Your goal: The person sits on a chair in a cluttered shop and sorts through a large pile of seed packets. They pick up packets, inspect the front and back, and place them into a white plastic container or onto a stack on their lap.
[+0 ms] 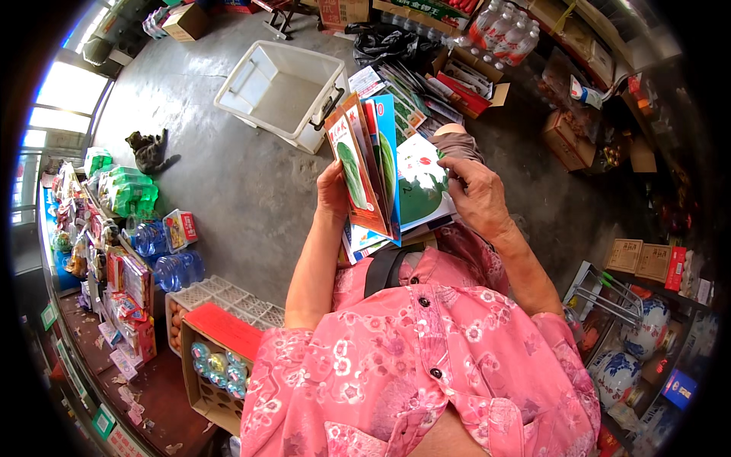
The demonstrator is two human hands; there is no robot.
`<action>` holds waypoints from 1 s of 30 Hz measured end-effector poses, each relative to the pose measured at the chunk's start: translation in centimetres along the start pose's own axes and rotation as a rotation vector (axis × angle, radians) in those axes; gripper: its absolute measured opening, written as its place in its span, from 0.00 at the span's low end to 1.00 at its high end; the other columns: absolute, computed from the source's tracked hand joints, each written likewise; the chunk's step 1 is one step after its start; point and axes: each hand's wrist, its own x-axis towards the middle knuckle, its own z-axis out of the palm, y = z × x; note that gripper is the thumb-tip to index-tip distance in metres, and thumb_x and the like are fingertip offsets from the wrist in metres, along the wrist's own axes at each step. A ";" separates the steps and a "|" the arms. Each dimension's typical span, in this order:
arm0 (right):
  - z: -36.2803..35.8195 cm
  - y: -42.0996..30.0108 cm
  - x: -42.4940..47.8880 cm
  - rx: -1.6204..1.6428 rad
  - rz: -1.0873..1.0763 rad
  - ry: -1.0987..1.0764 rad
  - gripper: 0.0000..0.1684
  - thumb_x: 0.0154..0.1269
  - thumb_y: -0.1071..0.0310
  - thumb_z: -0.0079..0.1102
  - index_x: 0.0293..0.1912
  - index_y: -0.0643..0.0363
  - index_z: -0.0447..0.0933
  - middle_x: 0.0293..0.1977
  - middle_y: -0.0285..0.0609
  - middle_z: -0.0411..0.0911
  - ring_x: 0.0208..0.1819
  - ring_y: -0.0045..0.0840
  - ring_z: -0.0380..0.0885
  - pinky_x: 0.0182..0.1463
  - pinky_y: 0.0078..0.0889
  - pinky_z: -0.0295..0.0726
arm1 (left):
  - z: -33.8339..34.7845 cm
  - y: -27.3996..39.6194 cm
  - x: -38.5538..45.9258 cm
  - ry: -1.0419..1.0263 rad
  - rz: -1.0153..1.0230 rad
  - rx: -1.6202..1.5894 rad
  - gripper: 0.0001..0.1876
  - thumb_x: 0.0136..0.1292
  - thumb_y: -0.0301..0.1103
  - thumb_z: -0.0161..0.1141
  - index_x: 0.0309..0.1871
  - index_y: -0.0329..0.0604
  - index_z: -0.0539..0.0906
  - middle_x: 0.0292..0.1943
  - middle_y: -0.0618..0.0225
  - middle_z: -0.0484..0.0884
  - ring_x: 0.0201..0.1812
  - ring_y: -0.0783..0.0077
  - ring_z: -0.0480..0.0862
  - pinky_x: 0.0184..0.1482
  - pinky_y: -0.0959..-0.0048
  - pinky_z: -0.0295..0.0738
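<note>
My left hand (pixel 332 191) holds several flat printed packets upright in a fanned bunch. The nearest is a brown seed packet (pixel 353 171) with a picture of a long green vegetable; a blue packet (pixel 387 123) stands behind it. On my lap lies a green-and-white packet (pixel 421 185), on top of other packets. My right hand (pixel 481 197) has its thumb and forefinger pinched at this packet's upper right edge. Past my knees, a loose pile of packets (pixel 408 108) spreads over the floor.
An open translucent plastic bin (pixel 280 85) stands ahead, beside a carton of packets (pixel 465 80) and a black plastic bag (pixel 388 43). A cat (pixel 149 151) lies on the floor at left. Egg trays (pixel 228 297) and a box of bottles (pixel 220 365) sit near my left elbow.
</note>
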 end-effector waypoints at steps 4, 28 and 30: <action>-0.5 -0.8 0.6 0.076 -0.140 -0.005 0.18 0.51 0.78 0.50 0.44 0.61 0.76 0.36 0.51 0.78 0.39 0.41 0.76 0.45 0.37 0.73 | -0.8 0.2 0.4 -0.036 -0.031 -0.023 0.24 0.54 0.38 0.57 0.54 0.37 0.72 0.42 0.57 0.82 0.40 0.61 0.84 0.42 0.62 0.82; 0.9 -1.2 5.6 0.404 -0.132 -0.235 0.09 0.56 0.77 0.58 0.39 0.64 0.74 0.34 0.40 0.79 0.36 0.21 0.78 0.44 0.23 0.76 | -0.4 1.4 -0.1 -0.171 -0.163 -0.135 0.25 0.53 0.38 0.56 0.52 0.30 0.72 0.42 0.48 0.81 0.37 0.55 0.84 0.42 0.59 0.82; 1.0 -1.1 6.2 0.394 -0.160 -0.241 0.09 0.56 0.75 0.58 0.39 0.64 0.75 0.33 0.42 0.81 0.35 0.23 0.79 0.43 0.24 0.75 | -0.2 1.1 0.1 -0.053 -0.115 -0.115 0.25 0.53 0.38 0.56 0.52 0.30 0.72 0.42 0.48 0.81 0.38 0.55 0.84 0.42 0.59 0.82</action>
